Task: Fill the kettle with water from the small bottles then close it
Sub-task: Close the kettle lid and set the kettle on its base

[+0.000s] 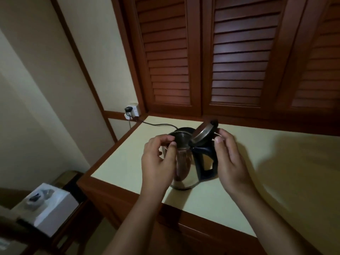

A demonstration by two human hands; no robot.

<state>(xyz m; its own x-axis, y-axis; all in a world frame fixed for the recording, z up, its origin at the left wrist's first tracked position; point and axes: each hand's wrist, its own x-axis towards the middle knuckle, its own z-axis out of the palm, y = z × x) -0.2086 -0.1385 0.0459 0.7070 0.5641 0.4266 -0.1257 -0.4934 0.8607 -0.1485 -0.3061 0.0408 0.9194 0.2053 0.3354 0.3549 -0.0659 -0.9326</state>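
Centre frame: kettle (187, 173) between the hands, lid (203, 134) tipped up rightward. Left hand (158, 161) pinches the kettle rim. Right hand (230, 157) is nearer the lid, fingers curled; grip unclear.

One kettle (185, 173), one lid (203, 134), one left hand (158, 162), one right hand (231, 162) — one power cord (156, 124), three louvred shutters (241, 52)

1. kettle (187, 170): spout side was hidden behind the curled fingers (161, 140) of the left hand (158, 162), which gripped the rim; the interior past those fingertips was too dark to read.
2. lid (202, 134): hinge end was obscured; whether the right hand (231, 162) touched it with its fingers could not be told.
3. cord (156, 124): near end was lost behind the kettle, beyond the fingers.
4. forearms: both were cut off by the bottom edge.
5. white box (53, 205), far left of and below the fingers: blurred, contents unidentifiable.
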